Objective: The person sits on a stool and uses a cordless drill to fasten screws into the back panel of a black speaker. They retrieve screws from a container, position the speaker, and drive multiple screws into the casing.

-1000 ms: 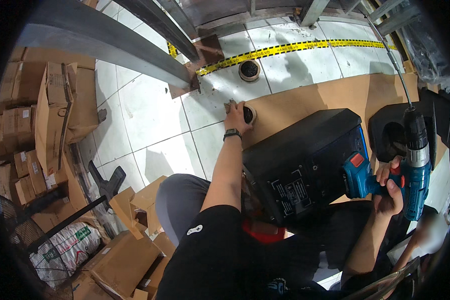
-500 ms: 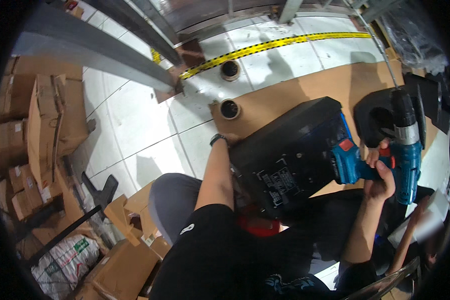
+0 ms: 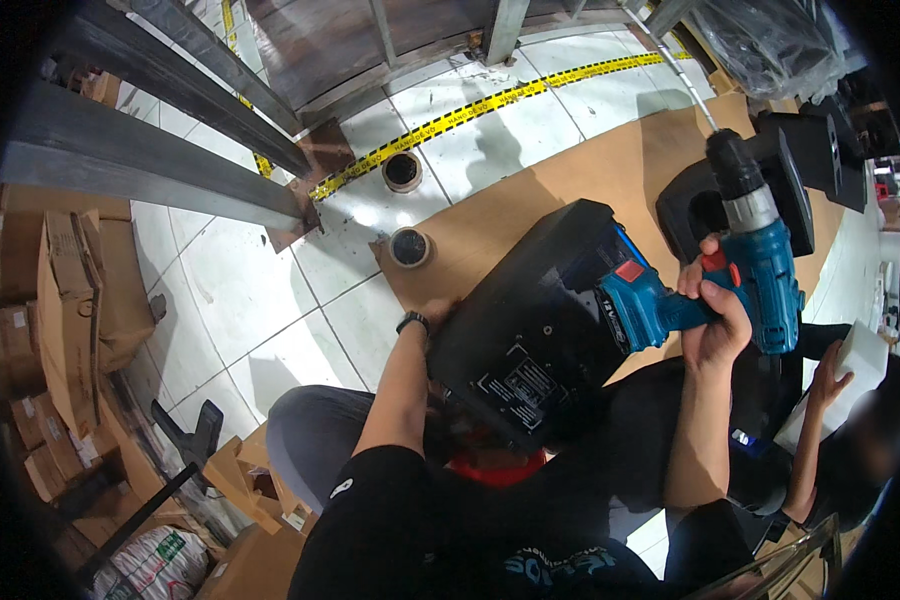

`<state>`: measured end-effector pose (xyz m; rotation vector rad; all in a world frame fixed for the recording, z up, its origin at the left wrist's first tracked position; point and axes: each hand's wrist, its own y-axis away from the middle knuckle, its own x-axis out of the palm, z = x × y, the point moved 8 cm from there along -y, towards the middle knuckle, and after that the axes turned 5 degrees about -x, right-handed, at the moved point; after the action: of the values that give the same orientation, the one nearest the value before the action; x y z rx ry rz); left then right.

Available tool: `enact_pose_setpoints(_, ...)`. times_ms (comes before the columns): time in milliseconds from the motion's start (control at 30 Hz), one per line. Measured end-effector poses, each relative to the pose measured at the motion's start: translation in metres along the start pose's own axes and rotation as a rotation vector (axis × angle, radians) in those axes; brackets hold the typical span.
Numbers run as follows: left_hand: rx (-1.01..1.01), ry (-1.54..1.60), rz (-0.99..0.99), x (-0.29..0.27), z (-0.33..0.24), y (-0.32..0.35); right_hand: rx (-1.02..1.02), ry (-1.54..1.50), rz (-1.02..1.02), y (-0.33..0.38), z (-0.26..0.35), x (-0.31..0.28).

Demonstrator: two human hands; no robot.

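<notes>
A black box-shaped cabinet [image 3: 515,300] sits tilted close against the person's body, overlapping a brown cardboard sheet [image 3: 590,170]. To the cabinet's right, the right hand [image 3: 715,318] is curled around the grip of a blue cordless drill [image 3: 765,275], whose long bit [image 3: 670,65] points away past the cabinet. At the cabinet's left edge, the left hand [image 3: 437,312] is partly hidden, so how far it is open or whether it grips cannot be told. Beyond that edge stand two round, pale-rimmed pieces [image 3: 408,246] with dark centres.
</notes>
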<state>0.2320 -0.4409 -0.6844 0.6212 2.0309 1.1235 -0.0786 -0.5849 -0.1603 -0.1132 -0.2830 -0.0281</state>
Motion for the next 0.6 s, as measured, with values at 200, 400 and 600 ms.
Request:
enact_pose_setpoints(200,0.097,0.189,-0.26,-0.141,-0.064,0.014,0.034,0.137,0.044,0.006,0.021,-0.014)
enact_pose_setpoints(400,0.519,0.685,-0.508,-0.273,-0.217,0.206,0.168,0.358,0.232,0.02,0.046,-0.051)
enact_pose_setpoints(600,0.884,0.762,-0.991,-0.251,-0.25,0.378,0.235,0.381,0.325,0.047,0.056,-0.099)
